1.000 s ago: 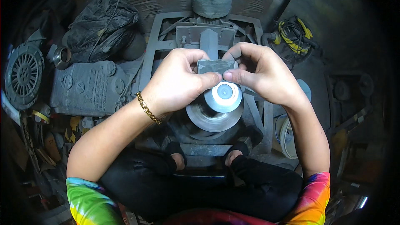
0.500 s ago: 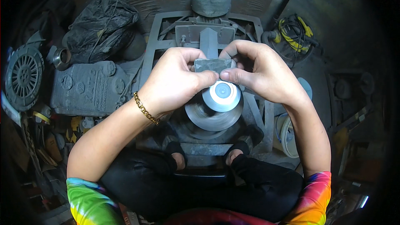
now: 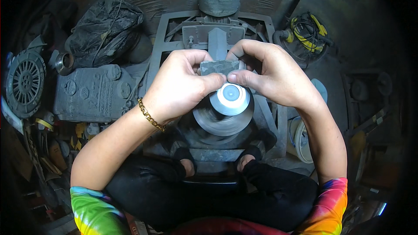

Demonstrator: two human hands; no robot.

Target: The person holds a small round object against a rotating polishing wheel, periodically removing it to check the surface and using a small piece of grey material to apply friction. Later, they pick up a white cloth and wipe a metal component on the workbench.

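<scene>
My left hand (image 3: 185, 77) and my right hand (image 3: 277, 77) pinch a flat grey rectangular piece (image 3: 219, 66) from its two sides. Both thumbs lie on its near edge, tips almost meeting; the other fingers are partly hidden behind it. Its mottled surface does not reveal what it is made of. Right below the thumbs is a bright round metal part (image 3: 230, 105) with a blue-grey centre, on top of a wider metal disc (image 3: 224, 131) streaked as if spinning. I cannot tell whether the grey piece touches the round part.
Behind my hands a motor (image 3: 218, 0) stands on a dusty metal frame (image 3: 163, 43). To the left are a large grey casing (image 3: 89, 95), a round finned cover (image 3: 27, 80) and a black plastic bag (image 3: 102, 30). A white bucket (image 3: 301, 141) and a coiled yellow-black cable (image 3: 308, 32) are at right.
The picture has shifted very slightly. My hands keep the same pinch on the grey piece, which looks tilted a little differently above the round part.
</scene>
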